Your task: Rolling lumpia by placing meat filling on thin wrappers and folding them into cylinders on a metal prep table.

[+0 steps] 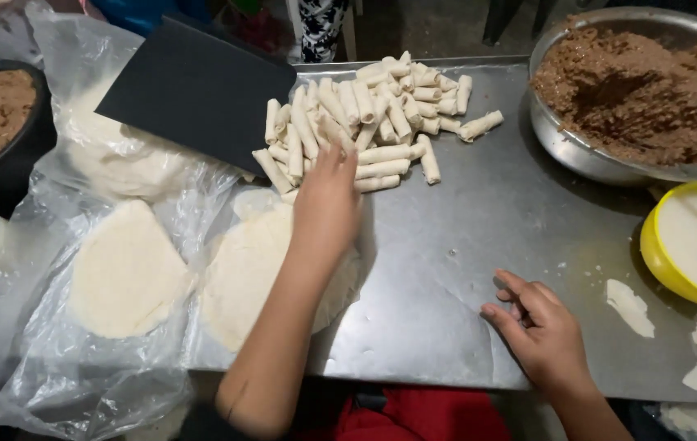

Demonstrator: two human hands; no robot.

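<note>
left fingers (334, 153) touching rolls (369, 122); filling bowl (565, 143) right, wrappers (242, 269) beneath.

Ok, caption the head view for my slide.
Left hand reaches the pile of rolled wrappers; right hand rests on the steel table.

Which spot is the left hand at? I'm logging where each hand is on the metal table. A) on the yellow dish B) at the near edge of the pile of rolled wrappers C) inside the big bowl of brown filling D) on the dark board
B: the left hand reaches over a flat wrapper with its fingertips at the pile of rolled wrappers, well away from the bowl of brown filling.
</note>
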